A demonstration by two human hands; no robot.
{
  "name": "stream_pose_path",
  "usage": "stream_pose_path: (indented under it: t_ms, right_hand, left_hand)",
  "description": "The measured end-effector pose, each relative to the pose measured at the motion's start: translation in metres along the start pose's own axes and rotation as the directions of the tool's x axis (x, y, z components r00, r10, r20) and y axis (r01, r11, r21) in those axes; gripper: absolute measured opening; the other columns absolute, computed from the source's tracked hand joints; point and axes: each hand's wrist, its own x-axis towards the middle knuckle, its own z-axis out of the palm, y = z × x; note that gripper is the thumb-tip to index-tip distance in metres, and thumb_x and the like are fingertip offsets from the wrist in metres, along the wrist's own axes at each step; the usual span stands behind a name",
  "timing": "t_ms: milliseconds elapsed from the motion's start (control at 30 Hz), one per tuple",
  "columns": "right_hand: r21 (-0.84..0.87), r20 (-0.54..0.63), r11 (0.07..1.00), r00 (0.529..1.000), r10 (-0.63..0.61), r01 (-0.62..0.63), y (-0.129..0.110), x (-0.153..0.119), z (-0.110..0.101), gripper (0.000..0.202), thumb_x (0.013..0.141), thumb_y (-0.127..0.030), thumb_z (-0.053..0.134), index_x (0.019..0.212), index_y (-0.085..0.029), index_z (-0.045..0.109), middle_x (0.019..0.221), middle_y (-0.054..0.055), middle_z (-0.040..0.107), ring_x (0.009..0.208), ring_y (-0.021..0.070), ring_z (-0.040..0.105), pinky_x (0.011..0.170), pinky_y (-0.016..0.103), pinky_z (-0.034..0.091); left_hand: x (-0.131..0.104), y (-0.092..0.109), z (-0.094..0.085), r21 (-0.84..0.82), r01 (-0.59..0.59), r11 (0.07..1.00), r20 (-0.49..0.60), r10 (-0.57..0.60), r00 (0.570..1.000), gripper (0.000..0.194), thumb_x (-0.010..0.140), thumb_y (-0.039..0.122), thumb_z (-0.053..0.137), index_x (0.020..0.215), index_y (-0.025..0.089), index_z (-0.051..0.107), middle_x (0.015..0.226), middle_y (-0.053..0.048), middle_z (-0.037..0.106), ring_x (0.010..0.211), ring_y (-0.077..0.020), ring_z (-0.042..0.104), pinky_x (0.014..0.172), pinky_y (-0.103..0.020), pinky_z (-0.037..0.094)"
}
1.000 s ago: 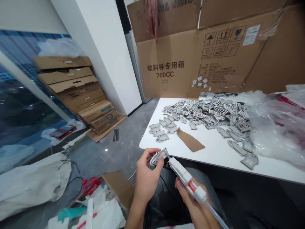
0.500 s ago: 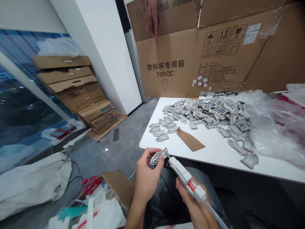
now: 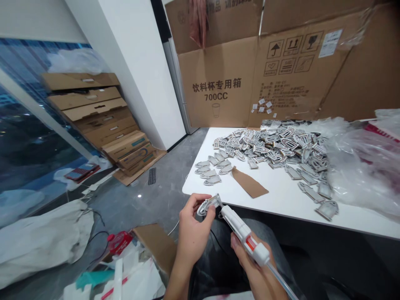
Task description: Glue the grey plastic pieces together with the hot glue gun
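My left hand point(image 3: 195, 225) pinches a small grey, arch-ended plastic piece point(image 3: 206, 205) between thumb and fingers, in front of the table's near edge. My right hand point(image 3: 254, 260) is wrapped round a white glue gun point(image 3: 239, 225) with an orange-red part on its body and a clear glue stick point(image 3: 283, 283) trailing from its back end. The gun's nozzle points up and left and meets the right end of the grey piece; whether glue comes out cannot be made out. On the white table point(image 3: 200, 189), several like pieces point(image 3: 212, 180) lie in rows beside a brown cardboard scrap point(image 3: 250, 183).
A large heap of similar grey pieces point(image 3: 275, 143) covers the table's back, with clear plastic bags point(image 3: 362, 166) at its right. Behind stands a big cardboard box point(image 3: 225, 62). At lower left, a carton of scraps point(image 3: 156, 241) holds a red bottle point(image 3: 119, 242). Flattened boxes point(image 3: 93, 108) lean near the window.
Both hands, the grey piece and the glue gun stay almost exactly where they were. Only the camera view has shifted very slightly.
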Motion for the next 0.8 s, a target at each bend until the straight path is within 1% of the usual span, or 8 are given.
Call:
stream_pose_path:
  t_ms: [133, 300, 600, 800]
  right_hand:
    - [-0.018, 0.02, 1.0, 1.0, 0.014, -0.014, 0.0009, 0.0004, -0.0009, 0.041, 0.099, -0.062, 0.064, 0.088, -0.024, 0.074, 0.055, -0.003, 0.051, 0.049, 0.0155, 0.043, 0.044, 0.027, 0.032]
    - [0.007, 0.047, 1.0, 0.998, 0.029, -0.029, 0.0025, 0.001, 0.0002, 0.042, 0.098, -0.062, 0.065, 0.089, -0.022, 0.073, 0.06, -0.002, 0.056, 0.051, 0.0144, 0.043, 0.044, 0.026, 0.031]
    - [0.05, 0.037, 0.998, 0.999, 0.026, -0.028, -0.0052, -0.0016, -0.0016, 0.044, 0.099, -0.062, 0.065, 0.09, -0.021, 0.076, 0.061, -0.002, 0.058, 0.051, 0.0148, 0.045, 0.045, 0.027, 0.033]
    - [0.05, 0.005, 0.999, 1.0, -0.009, 0.008, -0.0064, -0.0036, -0.0006, 0.055, 0.096, -0.074, 0.062, 0.084, -0.022, 0.074, 0.067, 0.002, 0.065, 0.053, 0.0158, 0.048, 0.043, 0.029, 0.031]
  left_hand:
    - [0.0009, 0.0012, -0.0006, -0.004, -0.005, 1.0, 0.005, 0.005, 1.0, 0.017, 0.093, 0.034, 0.074, 0.105, 0.022, 0.073, 0.107, -0.006, 0.082, 0.106, -0.026, 0.075, 0.095, -0.036, 0.054]
    - [0.0023, 0.0018, -0.0033, -0.002, 0.002, 1.0, 0.006, -0.002, 1.0, 0.019, 0.092, 0.035, 0.075, 0.105, 0.022, 0.073, 0.106, -0.006, 0.082, 0.105, -0.0268, 0.075, 0.095, -0.037, 0.055]
    - [0.0023, -0.001, -0.0034, -0.011, -0.008, 1.0, 0.028, 0.008, 1.0, 0.017, 0.094, 0.034, 0.075, 0.105, 0.022, 0.072, 0.107, -0.006, 0.082, 0.105, -0.0262, 0.076, 0.094, -0.036, 0.055]
    - [0.0024, -0.0002, -0.0038, -0.025, 0.005, 1.0, 0.033, -0.004, 0.999, 0.017, 0.093, 0.033, 0.076, 0.105, 0.022, 0.072, 0.108, -0.007, 0.082, 0.106, -0.026, 0.076, 0.095, -0.035, 0.055]
